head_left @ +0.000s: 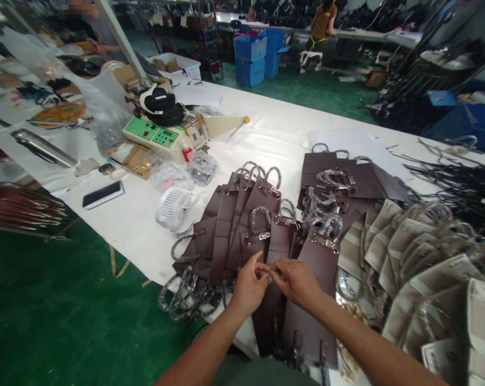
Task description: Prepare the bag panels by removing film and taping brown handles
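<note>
My left hand (248, 284) and my right hand (296, 281) meet fingertip to fingertip just above a dark brown leather bag panel (307, 316) at the table's near edge. Both pinch something tiny between thumb and fingers; I cannot make out what it is. More brown panels with wrapped metal handles (242, 214) fan out beyond my left hand. A second brown stack (343, 179) lies farther back. Loose handles (186, 292) are heaped at the table edge left of my left hand.
Beige panels (411, 252) are piled on the right. A small white fan (173, 208), a phone (103, 194), a green control box (156, 134) and plastic bags sit on the white table (274, 134). Green floor lies left. Blue crates (250, 59) and another person (321, 27) are far back.
</note>
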